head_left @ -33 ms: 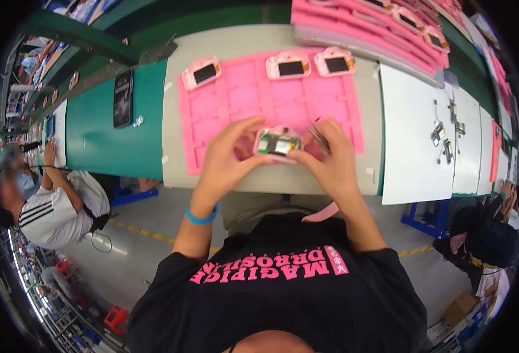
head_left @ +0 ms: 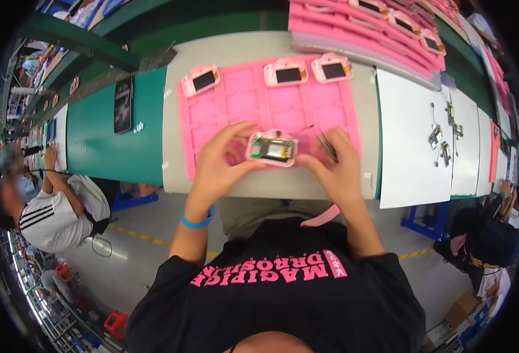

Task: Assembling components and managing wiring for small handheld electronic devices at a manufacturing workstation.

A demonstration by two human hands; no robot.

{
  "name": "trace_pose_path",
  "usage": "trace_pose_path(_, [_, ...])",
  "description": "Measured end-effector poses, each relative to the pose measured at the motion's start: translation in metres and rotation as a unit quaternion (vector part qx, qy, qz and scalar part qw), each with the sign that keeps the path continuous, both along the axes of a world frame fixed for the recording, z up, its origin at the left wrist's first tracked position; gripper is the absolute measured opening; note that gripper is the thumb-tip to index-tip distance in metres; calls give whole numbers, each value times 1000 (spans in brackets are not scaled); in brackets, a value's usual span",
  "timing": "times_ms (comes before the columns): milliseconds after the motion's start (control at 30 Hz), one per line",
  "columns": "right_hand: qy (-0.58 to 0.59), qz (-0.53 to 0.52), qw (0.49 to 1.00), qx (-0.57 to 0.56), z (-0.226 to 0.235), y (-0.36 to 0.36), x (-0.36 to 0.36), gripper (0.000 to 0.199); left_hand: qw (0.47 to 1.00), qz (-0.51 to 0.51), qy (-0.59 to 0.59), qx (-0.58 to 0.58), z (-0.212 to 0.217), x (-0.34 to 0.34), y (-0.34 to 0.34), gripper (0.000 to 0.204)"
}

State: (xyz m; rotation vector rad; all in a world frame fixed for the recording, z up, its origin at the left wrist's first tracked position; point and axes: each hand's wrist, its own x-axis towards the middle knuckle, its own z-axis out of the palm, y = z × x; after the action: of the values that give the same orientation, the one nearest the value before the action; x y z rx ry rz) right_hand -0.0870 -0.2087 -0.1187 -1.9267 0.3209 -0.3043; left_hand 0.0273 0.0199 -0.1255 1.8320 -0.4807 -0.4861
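Note:
In my left hand (head_left: 215, 167) is a small pink plastic casing (head_left: 271, 134), its open side facing up, gripped at its left edge by fingers and thumb. Inside it sit a green circuit board (head_left: 260, 147) and a silvery rectangular part (head_left: 276, 150). My right hand (head_left: 343, 167) holds dark tweezers (head_left: 325, 141), tips pointing away from me, with the thumb close by the casing's right edge. Beneath both hands lies a pink tray (head_left: 242, 88) with shallow compartments. Three pink casings with black screens rest along its far edge: one on the left (head_left: 202, 80), two on the right (head_left: 287, 75).
Stacked pink trays (head_left: 353, 32) holding more casings stand at the far right. Small wired parts (head_left: 437, 135) lie on a white sheet (head_left: 409, 170) to the right. On the green mat (head_left: 92, 135) at left is a dark flat device (head_left: 123, 105). Co-workers sit on both sides.
The casing and my left hand have shifted slightly left and nearer to me. My right hand, still with the tweezers, has drawn a little right, its thumb farther from the casing's middle.

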Motion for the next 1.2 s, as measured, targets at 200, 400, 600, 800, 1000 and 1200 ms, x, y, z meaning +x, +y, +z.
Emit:
trace_pose_path(200, [42,-35,997,-45,-21,-30,-36,20,985,39,-168,13,23,110,-12,63])
trace_pose_path(400, [59,-79,989,-114,-4,-67,-53,11,926,24,-292,237,11,229,-42,58])
trace_pose_path(600, [60,-289,899,-322,-18,-219,-121,21,934,-37,-299,191,31,142,-3,31])
trace_pose_path(800, [263,-291,860,-326,-7,-282,-98,52,909,-6,-327,257,27,111,24,15])
trace_pose_path(1000, [132,-259,924,-247,-6,-276,-110,30,949,-19,-301,86,51,21,4,19])
trace_pose_path(1200, [105,-252,960,-67,-10,-239,-118,25,949,-91,-288,89,-5,-39,-58,21])
